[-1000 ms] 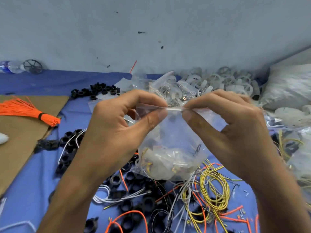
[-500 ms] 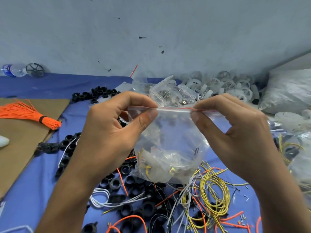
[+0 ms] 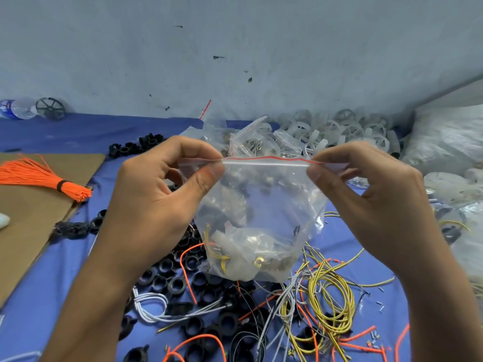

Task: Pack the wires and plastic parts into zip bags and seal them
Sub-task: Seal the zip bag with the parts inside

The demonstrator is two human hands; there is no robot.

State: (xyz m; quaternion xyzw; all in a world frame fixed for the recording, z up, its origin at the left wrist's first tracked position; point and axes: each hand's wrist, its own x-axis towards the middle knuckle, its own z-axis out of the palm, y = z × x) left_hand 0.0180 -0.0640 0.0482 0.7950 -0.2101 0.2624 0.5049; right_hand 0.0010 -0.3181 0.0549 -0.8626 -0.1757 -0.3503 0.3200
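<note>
Wires [image 3: 332, 291] and black rings [image 3: 167, 273] beneath zip bag [image 3: 261, 205], more bags [image 3: 251, 142] behind

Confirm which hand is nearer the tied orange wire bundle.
Left. The left hand pinches the left corner of the zip bag, to the right of the orange wire bundle; the right hand pinches the opposite corner, farther right.

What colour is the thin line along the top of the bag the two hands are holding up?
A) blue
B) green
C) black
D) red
D: a red line runs along the top edge of the clear zip bag, stretched between the left hand and the right hand, which pinch its top corners.
</note>
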